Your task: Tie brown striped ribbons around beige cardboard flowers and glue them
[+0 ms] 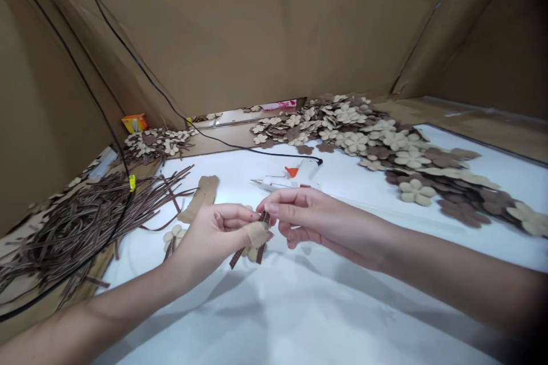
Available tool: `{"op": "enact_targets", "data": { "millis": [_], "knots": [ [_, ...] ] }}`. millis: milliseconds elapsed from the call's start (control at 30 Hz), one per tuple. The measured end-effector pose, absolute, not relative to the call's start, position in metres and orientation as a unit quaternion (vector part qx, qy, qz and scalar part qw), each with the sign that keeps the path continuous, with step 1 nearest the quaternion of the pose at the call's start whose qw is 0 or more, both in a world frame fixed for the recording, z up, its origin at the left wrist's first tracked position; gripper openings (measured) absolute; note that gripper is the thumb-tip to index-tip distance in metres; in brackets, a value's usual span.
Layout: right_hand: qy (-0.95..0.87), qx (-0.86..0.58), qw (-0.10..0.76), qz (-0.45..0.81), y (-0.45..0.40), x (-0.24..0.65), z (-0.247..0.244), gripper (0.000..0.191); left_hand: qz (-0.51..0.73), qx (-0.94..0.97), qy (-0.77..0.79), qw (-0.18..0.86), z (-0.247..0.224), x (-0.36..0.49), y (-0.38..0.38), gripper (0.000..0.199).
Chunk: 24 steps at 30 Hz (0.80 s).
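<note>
A small orange-and-yellow box (135, 123) sits at the upper left of the frame; I can't make out what it contains. My left grip (216, 235) is closed at centre, pinching a beige felt flower (252, 254) and its checked ribbon (237, 259) between thumb and fingers. My right grip (310, 213) brings thumb and forefinger together at the ribbon's top; whether they pinch it, I can't tell. My left thumb and fingers hide much of the flower. Another ribboned flower (173, 237), left of centre on the white counter (308, 319), is partly behind my left wrist. My right hand covers part of the glue gun (274, 182). The ribbon heap (81, 228) runs off the left edge.
</note>
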State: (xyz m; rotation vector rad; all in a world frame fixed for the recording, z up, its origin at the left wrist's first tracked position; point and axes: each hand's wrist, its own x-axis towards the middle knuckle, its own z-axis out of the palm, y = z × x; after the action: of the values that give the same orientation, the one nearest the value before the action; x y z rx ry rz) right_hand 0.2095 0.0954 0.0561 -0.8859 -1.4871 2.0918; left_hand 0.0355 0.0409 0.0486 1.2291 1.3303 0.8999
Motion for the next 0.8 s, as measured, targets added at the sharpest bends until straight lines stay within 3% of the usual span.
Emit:
{"op": "enact_targets", "data": {
  "millis": [200, 500, 800],
  "knots": [
    [-0.558, -0.326, 0.237, 0.725, 0.0960, 0.2081, 0.0489, 0.027, 0.382, 0.525, 0.535, 0.540, 0.0468, 0.0335, 0.0406, 0.027],
    [-0.604, -0.347, 0.289, 0.656, 0.1000, 0.2092, 0.0498, 0.022, 0.418, 0.472, 0.438, 0.641, 0.0559, 0.0254, 0.0450, 0.025],
    [-0.615, -0.321, 0.292, 0.658, 0.0995, 0.2077, 0.0480, 0.019, 0.349, 0.525, 0.486, 0.605, 0.0516, 0.0281, 0.0436, 0.031]
  ]
}}
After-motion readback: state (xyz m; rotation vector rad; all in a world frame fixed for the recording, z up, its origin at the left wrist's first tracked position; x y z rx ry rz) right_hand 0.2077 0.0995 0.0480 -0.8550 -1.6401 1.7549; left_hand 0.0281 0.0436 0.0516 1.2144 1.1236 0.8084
